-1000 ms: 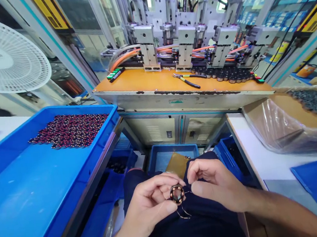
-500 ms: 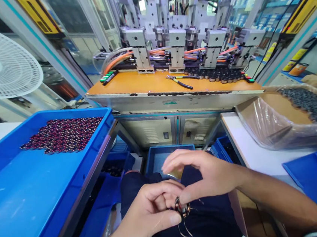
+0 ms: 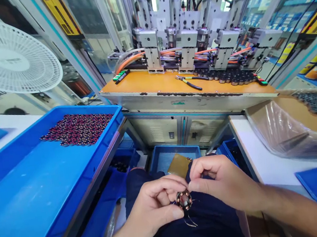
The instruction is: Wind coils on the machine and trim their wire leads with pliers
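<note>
Over my lap, my left hand [image 3: 159,205] grips a small motor stator [image 3: 184,200] between thumb and fingers. It is a dark ring with copper windings around an open centre, and its face is turned up toward me. Thin wire ends [image 3: 191,221] hang from its lower side and stick out to the right. My right hand [image 3: 220,180] is at the stator's upper right, thumb and forefinger pinched together close to its rim. Whatever lies between those fingertips, perhaps a wire end, is too small to make out.
A blue tray [image 3: 22,197] on the left holds many small wound parts [image 3: 77,129]. Ahead, an orange bench [image 3: 149,84] carries pliers [image 3: 190,83], black parts [image 3: 232,76] and a machine [image 3: 190,47]. A plastic-lined box [image 3: 279,132] stands right, a blue bin [image 3: 159,156] below, a fan [image 3: 13,58] upper left.
My right hand has come off the stator's face, and its spread fingers have closed to a pinch at the upper rim. The stator has turned more face-up; the view has shifted slightly left.
</note>
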Action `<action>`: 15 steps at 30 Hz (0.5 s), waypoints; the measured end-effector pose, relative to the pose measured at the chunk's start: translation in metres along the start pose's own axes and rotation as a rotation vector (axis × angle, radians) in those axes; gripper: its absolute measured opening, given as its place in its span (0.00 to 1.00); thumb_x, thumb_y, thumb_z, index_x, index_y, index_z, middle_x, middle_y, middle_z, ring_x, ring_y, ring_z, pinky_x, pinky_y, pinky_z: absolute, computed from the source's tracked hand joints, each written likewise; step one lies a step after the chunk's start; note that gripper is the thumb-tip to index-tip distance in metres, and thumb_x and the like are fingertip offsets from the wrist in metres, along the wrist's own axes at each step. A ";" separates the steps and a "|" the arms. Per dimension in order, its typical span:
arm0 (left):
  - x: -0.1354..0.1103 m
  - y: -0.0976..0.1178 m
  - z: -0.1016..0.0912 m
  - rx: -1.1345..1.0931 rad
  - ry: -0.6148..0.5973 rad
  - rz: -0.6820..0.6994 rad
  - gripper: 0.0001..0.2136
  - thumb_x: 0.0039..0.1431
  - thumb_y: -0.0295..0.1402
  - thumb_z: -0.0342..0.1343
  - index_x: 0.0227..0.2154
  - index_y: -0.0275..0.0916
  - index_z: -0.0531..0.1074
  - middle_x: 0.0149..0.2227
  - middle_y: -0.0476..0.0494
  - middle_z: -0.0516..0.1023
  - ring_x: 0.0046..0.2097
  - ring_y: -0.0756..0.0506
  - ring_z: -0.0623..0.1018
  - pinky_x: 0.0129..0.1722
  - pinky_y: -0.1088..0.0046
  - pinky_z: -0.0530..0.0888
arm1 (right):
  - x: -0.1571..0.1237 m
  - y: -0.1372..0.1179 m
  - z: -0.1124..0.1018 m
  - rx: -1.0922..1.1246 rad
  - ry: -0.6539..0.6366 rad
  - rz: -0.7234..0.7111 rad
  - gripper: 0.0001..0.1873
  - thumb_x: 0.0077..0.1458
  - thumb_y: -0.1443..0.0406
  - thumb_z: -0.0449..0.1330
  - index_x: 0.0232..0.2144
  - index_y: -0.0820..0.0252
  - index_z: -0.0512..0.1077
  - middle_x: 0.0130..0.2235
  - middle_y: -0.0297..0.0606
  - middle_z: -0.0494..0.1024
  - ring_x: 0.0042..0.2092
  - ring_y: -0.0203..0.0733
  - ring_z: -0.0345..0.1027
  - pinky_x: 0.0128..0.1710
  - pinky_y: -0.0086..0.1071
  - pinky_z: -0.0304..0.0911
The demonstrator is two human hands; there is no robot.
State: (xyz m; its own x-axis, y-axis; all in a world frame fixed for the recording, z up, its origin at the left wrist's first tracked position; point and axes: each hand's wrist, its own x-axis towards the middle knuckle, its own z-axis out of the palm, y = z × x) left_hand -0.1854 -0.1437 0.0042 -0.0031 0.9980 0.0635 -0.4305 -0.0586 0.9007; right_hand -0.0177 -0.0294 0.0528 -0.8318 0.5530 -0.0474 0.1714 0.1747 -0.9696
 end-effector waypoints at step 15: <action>-0.003 -0.008 -0.010 -0.129 -0.045 -0.045 0.13 0.48 0.33 0.70 0.39 0.46 0.81 0.39 0.47 0.75 0.33 0.53 0.76 0.35 0.80 0.72 | 0.005 -0.018 0.004 -0.106 -0.182 0.055 0.07 0.59 0.69 0.59 0.29 0.63 0.75 0.29 0.31 0.75 0.30 0.29 0.66 0.31 0.22 0.60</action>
State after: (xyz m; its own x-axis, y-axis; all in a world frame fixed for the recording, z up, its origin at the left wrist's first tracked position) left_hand -0.1916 -0.1455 -0.0074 0.0581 0.9973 0.0457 -0.5417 -0.0070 0.8405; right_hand -0.0265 -0.0331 0.0689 -0.8994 0.4099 -0.1518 0.2660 0.2378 -0.9342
